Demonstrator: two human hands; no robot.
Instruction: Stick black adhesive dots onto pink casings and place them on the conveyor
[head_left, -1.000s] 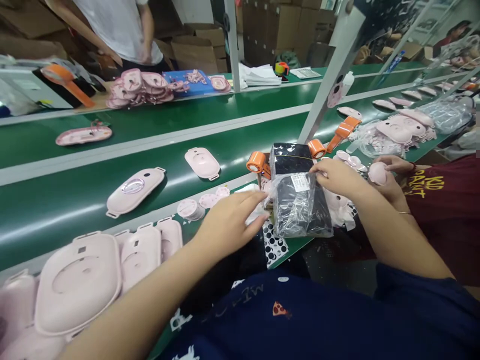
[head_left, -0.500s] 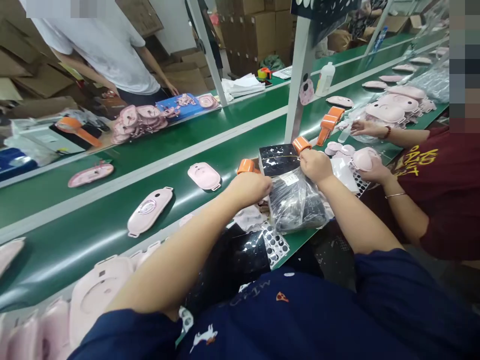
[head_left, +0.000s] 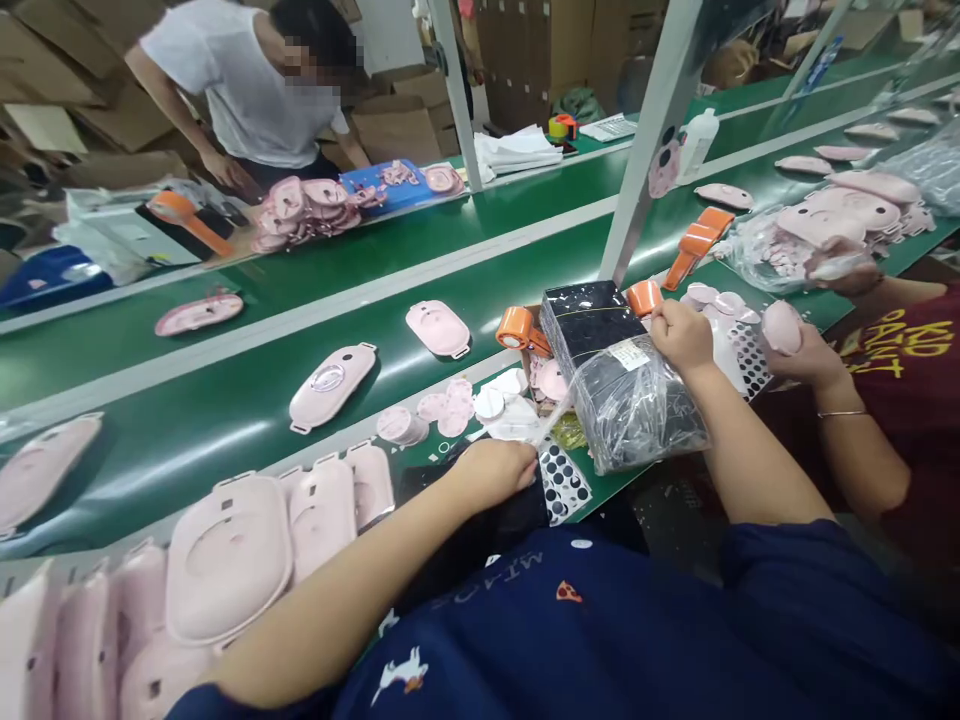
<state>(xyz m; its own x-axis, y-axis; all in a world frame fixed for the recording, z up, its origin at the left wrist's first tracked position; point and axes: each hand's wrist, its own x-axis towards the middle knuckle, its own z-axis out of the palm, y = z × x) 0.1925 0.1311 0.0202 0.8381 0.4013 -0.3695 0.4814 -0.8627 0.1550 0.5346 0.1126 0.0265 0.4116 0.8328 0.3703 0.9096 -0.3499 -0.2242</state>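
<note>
My right hand (head_left: 681,335) pinches the top of a clear plastic bag (head_left: 637,405) packed with black material, and a glossy black package (head_left: 591,315) lies against the bag's far end. My left hand (head_left: 489,475) rests lower down, palm down on a black sheet (head_left: 480,482) at the belt's near edge. Its fingers are hidden from this angle. Orange tape dispensers (head_left: 514,327) stand just beyond the bag. To the right, a co-worker's hand (head_left: 806,360) holds a pink rounded piece (head_left: 782,327).
Pink plastic shells (head_left: 229,560) lie along the green conveyor belt (head_left: 225,420) to my left. A dotted sticker sheet (head_left: 564,480) lies by the bag. A white post (head_left: 645,170) stands beyond it. Across the far belt, a person in white stands before cardboard boxes (head_left: 397,125).
My left hand has dropped back from the bag toward me, onto the black sheet. My right hand has shifted right along the bag's top. The co-worker's hands have also moved.
</note>
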